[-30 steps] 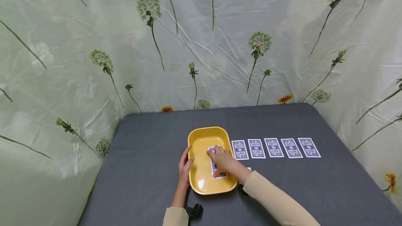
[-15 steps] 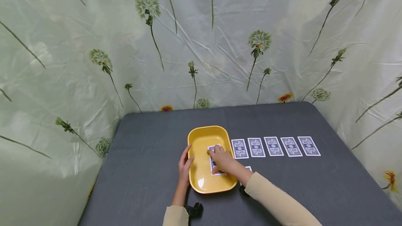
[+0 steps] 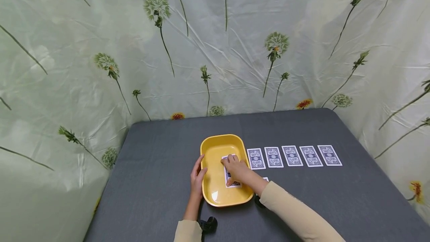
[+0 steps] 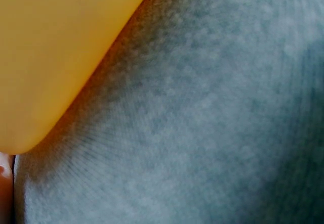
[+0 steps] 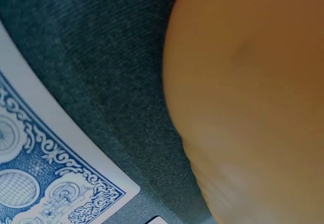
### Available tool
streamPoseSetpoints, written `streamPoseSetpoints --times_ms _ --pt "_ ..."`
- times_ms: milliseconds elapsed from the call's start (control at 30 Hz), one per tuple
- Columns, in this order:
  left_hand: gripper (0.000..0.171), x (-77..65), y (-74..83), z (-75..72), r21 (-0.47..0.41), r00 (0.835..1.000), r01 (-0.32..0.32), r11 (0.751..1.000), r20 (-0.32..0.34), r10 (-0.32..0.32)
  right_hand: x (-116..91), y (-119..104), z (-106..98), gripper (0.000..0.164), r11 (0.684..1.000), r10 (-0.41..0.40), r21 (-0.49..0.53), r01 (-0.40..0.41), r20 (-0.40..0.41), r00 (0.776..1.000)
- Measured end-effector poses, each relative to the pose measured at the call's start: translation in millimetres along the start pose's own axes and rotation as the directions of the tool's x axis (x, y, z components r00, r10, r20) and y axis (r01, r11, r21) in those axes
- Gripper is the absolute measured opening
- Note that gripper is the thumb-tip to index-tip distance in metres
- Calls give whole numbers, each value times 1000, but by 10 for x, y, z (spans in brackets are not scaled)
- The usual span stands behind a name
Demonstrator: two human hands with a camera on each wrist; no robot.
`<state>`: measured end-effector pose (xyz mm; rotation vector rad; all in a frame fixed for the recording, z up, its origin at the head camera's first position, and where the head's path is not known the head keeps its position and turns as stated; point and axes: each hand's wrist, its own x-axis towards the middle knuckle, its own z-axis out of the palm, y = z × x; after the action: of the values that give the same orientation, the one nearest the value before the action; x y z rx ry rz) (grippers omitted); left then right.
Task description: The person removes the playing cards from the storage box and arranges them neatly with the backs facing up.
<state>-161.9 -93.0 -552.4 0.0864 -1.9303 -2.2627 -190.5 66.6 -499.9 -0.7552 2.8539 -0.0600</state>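
Observation:
My left hand (image 3: 196, 178) holds the left rim of a yellow tray (image 3: 211, 146), its thumb over the edge. In the left wrist view the tray's outer wall (image 4: 55, 47) fills the upper left, and a sliver of a finger (image 4: 5, 183) shows at the lower left. Inside the tray, my right hand (image 3: 237, 170) grips a small stack of blue-backed playing cards (image 3: 236, 185), with fingers at the far end and thumb at the near end. The hand covers much of the stack, which lies face down lengthwise.
Several face-down cards (image 3: 292, 156) form a row to the right of the tray on the grey-covered table (image 3: 161, 152). Another card (image 3: 266, 179) peeks out beyond my right wrist. Behind the table hangs a flower-print curtain (image 3: 188, 66).
A second ago the cards in the tray stuck out unevenly at the near end; now they line up as one stack under my right hand. My left hand has stayed on the rim.

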Motion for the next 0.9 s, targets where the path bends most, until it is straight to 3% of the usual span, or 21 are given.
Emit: streamPoseSetpoints --times_ms 200,367,667,900 --pt "47 13 21 -2 -3 1000 6 1000 -4 -6 63 1 -5 88 999 -11 -35 11 -5 1000" --pt "46 13 29 2 -10 1000 -6 1000 -1 6 41 -18 -33 85 1000 -11 3 11 -23 1000" --pt "46 17 9 -1 -17 1000 -1 1000 2 1 -126 -8 13 55 992 -89 69 103 -179 980" --pt "46 -13 3 6 -13 1000 16 1000 -9 -16 -268 -46 57 72 991 -133 -14 132 -148 980"
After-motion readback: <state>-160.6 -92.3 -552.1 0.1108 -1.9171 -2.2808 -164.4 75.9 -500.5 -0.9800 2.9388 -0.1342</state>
